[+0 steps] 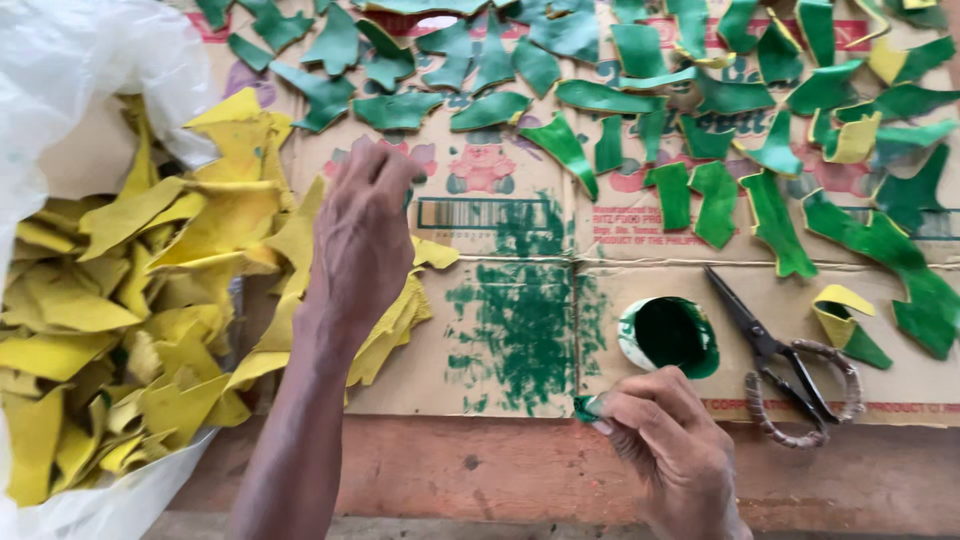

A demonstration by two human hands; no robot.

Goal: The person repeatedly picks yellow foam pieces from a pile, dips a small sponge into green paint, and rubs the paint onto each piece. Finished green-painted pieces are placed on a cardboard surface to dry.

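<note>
Lower centre of frame, rt hand: right hand (pixel 668 440) w/ fingers pinched shut on a small green-stained dauber (pixel 586 407), tip sitting at bottom edge of the cardboard sheet (pixel 520 395).
Paint cup: small round cup of green paint (pixel 669 335) just above rt hand, near it, not touching.
Smear: patch of green paint smears (pixel 518 325) on the cardboard, left of the cup, centre frame.
Left of centre, lt hand: left hand (pixel 362 240) back-up to camera, fingers curled down at the edge of the yellow pile; can't tell if it's gripping a piece, fingertips hidden.
Yellow pile: heap of yellow cut pieces (pixel 140 300) filling left side, lying in a clear plastic bag (pixel 70 60) that shows at upper left & bottom left.
Scissors: black scissors (pixel 790 360) w/ wrapped handles, lower right, blades pointing up-left twd the cup.
Green pieces: painted green pieces (pixel 700 120) spread in rows across top & right of frame, some w/ yellow undersides curling up.
Bench: reddish surface (pixel 480 470) under the cardboard, along bottom.
</note>
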